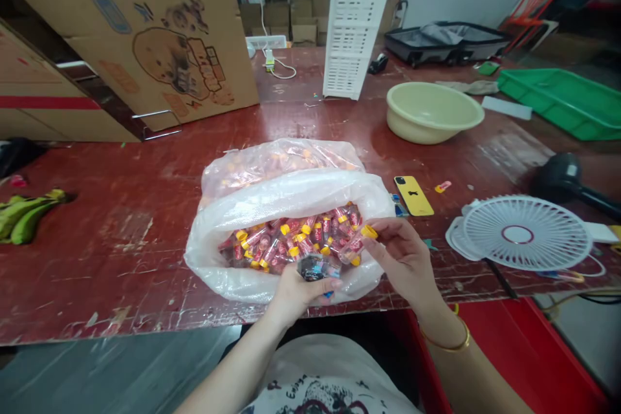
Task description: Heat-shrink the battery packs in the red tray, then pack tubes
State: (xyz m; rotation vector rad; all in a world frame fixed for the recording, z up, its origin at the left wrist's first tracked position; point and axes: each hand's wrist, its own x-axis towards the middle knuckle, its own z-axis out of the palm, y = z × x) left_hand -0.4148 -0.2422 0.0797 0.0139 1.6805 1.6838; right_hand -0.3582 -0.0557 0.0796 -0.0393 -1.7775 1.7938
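Note:
A white woven sack (286, 197) with its mouth rolled open lies in front of me. It is full of small clear tubes (303, 242) with yellow caps and red labels. My left hand (298, 291) is at the sack's near rim, thumb closed over a small dark printed packet (315, 266). Over the sack's right side, my right hand (405, 259) pinches one yellow-capped tube (356, 244) near its cap. The tube is tilted, its lower end close to the packet; whether the two touch I cannot tell.
Right of the sack lie a yellow phone (414, 195), a loose tube (443, 187) and a white fan (526, 233). A cream basin (431, 113), green tray (563, 100) and white rack (356, 19) stand farther back. Cardboard boxes (145, 39) and bananas (32, 217) are left.

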